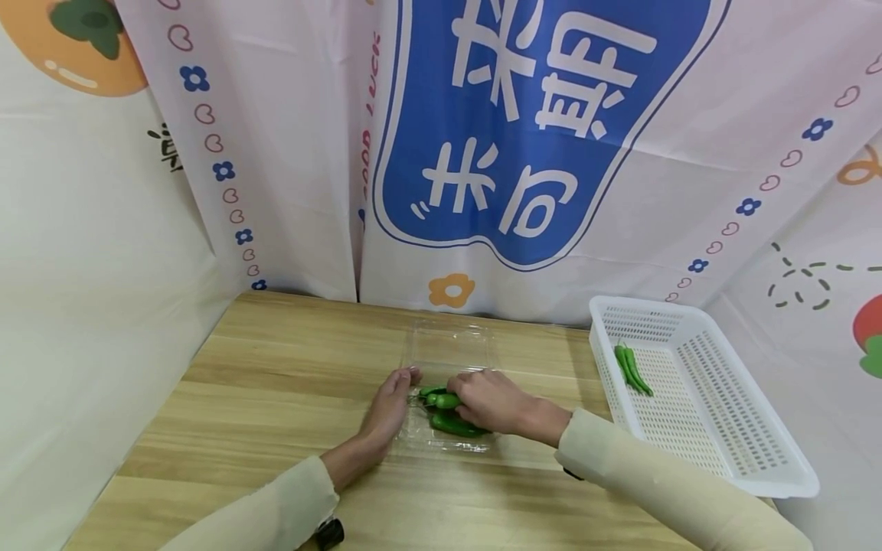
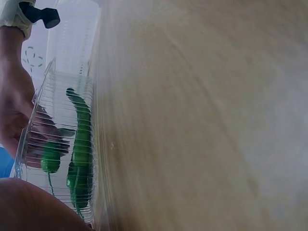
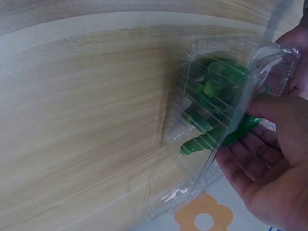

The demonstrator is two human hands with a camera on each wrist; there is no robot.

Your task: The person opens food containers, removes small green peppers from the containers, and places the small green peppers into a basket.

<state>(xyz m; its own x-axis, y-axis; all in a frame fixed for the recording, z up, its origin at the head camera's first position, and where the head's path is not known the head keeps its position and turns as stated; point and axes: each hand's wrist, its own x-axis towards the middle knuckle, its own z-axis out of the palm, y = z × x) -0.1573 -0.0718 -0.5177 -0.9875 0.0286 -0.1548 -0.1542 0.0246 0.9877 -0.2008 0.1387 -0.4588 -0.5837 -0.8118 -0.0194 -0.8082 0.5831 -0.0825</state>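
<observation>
A clear plastic box with its lid folded back lies on the wooden table. Several green peppers lie inside it. My right hand reaches into the box from the right and pinches a green pepper between thumb and fingers. In the left wrist view, that pepper shows through the ribbed wall, its stem hanging down above the others. My left hand rests along the box's left side, fingers extended, steadying it.
A white perforated basket stands on the table's right side, with a few green peppers near its left wall. Printed cloth hangs at the table's back edge. Wooden tabletop extends left of the box.
</observation>
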